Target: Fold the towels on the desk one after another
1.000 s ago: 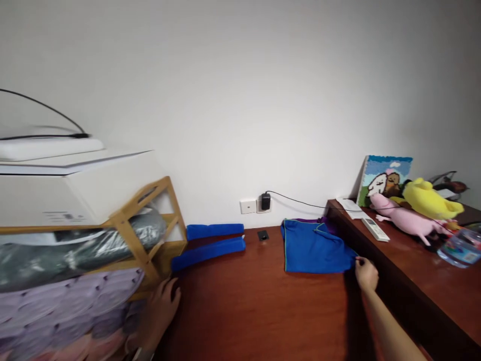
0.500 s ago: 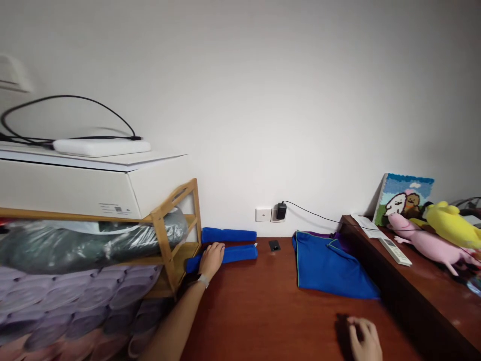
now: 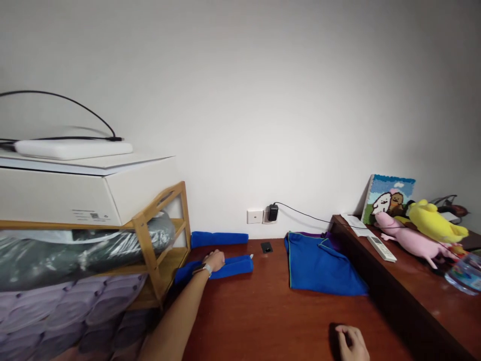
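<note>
My left hand is on the nearer of two folded blue cloths, its fingers bent down over the cloth and partly hidden. The other folded blue cloth lies behind it along the wall. Low at the right, my right hand is by the brown tabletop, its fingers curled in towards the thumb with nothing visible in them. Beyond the right hand, a larger blue cloth with green edging is spread flat, and a bit of purple cloth shows behind it.
A wooden rack on the left bears a white box, a wrapped bundle and slippers. A black plug sits in the wall. On the raised right ledge are a remote, a pink toy and a yellow toy.
The nearer folded cloth has shifted towards me under my left hand, widening the gap to the back one. My right hand has curled a little more. The view has turned slightly right.
</note>
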`<state>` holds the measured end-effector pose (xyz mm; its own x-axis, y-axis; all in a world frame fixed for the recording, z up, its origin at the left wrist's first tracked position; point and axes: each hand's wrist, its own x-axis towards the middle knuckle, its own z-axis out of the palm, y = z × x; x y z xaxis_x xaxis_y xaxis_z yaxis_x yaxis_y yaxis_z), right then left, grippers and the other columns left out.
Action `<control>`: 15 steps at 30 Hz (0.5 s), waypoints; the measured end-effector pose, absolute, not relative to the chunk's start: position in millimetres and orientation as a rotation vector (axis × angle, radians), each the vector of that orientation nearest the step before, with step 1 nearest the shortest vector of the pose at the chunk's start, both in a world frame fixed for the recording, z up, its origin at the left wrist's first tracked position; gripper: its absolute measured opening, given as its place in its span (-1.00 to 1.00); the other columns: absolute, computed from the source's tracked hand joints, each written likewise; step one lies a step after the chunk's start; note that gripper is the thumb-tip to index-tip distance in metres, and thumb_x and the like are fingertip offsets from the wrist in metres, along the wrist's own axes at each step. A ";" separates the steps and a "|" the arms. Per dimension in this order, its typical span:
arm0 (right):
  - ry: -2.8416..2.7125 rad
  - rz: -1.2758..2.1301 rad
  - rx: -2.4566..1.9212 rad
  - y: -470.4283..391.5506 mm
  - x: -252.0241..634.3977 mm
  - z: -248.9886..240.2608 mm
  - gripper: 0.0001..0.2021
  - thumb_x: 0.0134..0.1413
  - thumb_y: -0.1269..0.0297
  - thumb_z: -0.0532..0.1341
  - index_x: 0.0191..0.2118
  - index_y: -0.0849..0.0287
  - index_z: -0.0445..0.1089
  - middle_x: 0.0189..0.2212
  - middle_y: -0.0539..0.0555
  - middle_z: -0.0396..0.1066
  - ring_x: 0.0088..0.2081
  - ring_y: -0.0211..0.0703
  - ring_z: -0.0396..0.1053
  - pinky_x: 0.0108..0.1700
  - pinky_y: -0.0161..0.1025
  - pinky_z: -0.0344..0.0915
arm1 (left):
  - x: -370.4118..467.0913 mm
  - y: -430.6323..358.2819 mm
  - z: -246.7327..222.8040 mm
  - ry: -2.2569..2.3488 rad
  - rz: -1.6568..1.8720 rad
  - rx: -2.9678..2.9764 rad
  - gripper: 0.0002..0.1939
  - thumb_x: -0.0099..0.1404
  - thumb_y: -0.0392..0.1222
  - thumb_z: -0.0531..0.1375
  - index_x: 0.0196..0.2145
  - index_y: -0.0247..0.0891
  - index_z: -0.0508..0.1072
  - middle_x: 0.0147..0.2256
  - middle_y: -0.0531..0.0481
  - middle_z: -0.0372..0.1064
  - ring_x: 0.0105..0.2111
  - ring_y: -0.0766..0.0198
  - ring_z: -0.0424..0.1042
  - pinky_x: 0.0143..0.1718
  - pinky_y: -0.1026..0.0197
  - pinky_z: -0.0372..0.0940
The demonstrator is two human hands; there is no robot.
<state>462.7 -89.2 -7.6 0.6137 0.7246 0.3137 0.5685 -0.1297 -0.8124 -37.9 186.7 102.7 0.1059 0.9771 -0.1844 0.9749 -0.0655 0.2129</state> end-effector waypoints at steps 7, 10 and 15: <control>-1.085 0.241 -1.744 -89.2 452.7 8.0 -0.58 -0.05 -0.23 0.17 -0.49 -0.03 0.58 -0.34 0.15 0.57 -0.22 0.22 0.59 -0.10 0.02 0.52 | -17.9 143.6 164.9 1.948 0.295 2.265 -0.72 0.47 -0.10 0.22 0.08 -0.19 0.52 0.07 -0.16 0.52 0.05 0.05 0.53 0.08 -0.07 0.46; -1.100 0.211 -1.696 -93.0 446.0 16.3 -0.58 0.02 -0.19 0.13 -0.48 -0.02 0.56 -0.35 0.15 0.54 -0.24 0.21 0.59 -0.10 0.03 0.52 | -10.4 128.5 230.4 1.914 0.599 2.433 -0.68 0.53 -0.25 0.02 -0.03 -0.20 0.59 -0.02 -0.23 0.58 0.06 0.02 0.53 0.15 -0.02 0.37; -1.112 0.210 -1.635 -106.5 429.2 29.5 -0.61 0.07 -0.13 0.13 -0.46 0.00 0.56 -0.34 0.14 0.53 -0.23 0.20 0.58 -0.10 0.02 0.51 | -2.3 88.1 346.2 1.662 1.025 2.731 -0.64 0.55 -0.12 0.01 0.02 -0.15 0.59 0.01 -0.18 0.59 0.05 0.06 0.52 0.22 0.00 0.31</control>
